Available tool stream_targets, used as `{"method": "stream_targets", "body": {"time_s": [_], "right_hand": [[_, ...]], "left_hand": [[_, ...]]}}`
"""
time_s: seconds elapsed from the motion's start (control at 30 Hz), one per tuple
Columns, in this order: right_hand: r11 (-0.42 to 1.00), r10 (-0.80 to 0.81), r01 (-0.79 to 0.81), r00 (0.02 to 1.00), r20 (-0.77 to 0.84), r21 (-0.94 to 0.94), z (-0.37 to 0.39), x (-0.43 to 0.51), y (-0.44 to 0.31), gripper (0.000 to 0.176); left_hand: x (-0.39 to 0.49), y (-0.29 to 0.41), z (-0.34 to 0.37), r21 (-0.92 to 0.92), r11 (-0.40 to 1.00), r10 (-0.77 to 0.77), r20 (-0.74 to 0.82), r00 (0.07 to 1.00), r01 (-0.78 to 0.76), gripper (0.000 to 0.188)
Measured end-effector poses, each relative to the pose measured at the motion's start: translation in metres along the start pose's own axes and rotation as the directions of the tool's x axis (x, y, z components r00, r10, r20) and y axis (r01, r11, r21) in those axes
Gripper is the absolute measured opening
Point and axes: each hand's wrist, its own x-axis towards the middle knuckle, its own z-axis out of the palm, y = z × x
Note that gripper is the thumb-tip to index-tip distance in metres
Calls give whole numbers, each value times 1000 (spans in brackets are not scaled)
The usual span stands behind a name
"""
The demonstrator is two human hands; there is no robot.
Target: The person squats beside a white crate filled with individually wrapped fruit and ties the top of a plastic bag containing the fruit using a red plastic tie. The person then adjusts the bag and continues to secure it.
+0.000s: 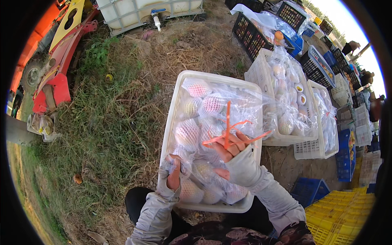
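Note:
A white plastic crate (174,107) stands before me, full of round fruits in foam nets (187,134) under a clear plastic bag (242,107). My left hand (174,173), in a grey fingerless sleeve, is at the crate's left side with its fingers closed on the bag film. Over the right part of the crate, my right hand (234,147) has curled fingers with several orange-red plastic ties (227,125) held among them. Part of its grip is hidden by the ties and the film.
Two more white crates (284,137) of bagged fruit stand at the right. Behind them are black crates (249,35), blue crates and people. Yellow crates (337,211) lie at lower right. A caged tank (131,13) with a tap and red machinery (58,82) stand beyond the grass.

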Motion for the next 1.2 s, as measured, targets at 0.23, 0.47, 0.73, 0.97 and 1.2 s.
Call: {"method": "stream_targets", "body": {"time_s": [0.23, 0.47, 0.73, 0.97, 1.2], "right_hand": [[786, 328, -126, 915, -236, 605, 41, 11, 22, 24], [376, 120, -1, 992, -47, 926, -24, 0, 32, 25], [770, 16, -314, 880, 474, 556, 50, -43, 26, 39], [674, 152, -452, 858, 490, 584, 31, -29, 40, 14], [511, 575, -509, 801, 164, 692, -28, -72, 39, 12]], "left_hand": [[10, 5, 0, 168, 982, 95, -26, 995, -90, 15], [6, 8, 3, 121, 991, 56, -38, 998, -51, 20], [8, 7, 1, 140, 986, 82, 57, 995, -89, 18], [19, 5, 5, 244, 929, 251, 138, 958, -278, 22], [14, 0, 2, 94, 980, 172, 66, 983, -178, 20]]}}
